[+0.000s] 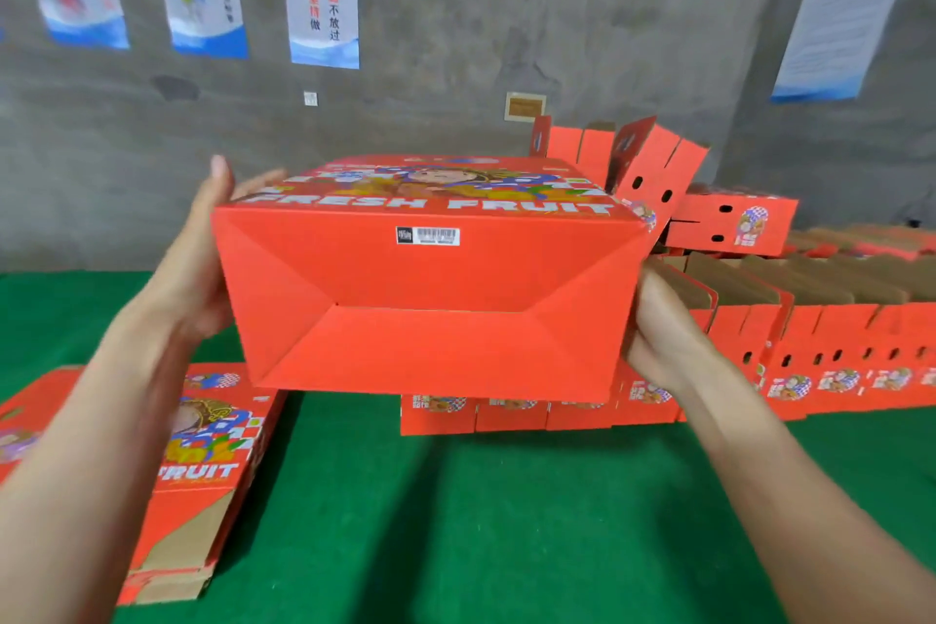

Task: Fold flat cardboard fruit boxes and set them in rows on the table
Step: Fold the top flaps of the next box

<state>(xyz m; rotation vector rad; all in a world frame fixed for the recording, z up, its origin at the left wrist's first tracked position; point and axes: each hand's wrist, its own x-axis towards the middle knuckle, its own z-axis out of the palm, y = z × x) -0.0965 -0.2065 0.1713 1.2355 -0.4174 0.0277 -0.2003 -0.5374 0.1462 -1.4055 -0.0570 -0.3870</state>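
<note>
While the green counter (456, 522) shows bare felt in front, the rows of folded boxes (810, 370) run past the right edge. The held box (430, 309) hangs above the counter, bottom toward the camera. The flat boxes (202, 461) lie at the left, partly hidden by a forearm. The left hand (202, 269) presses the held box with straight fingers. The right hand (658, 334) has its fingers hidden behind the box, so their grip cannot be told.

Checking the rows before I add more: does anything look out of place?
Yes: one folded box lies on its side on top of the row at the back right, whereas the others stand upright with open tops.
</note>
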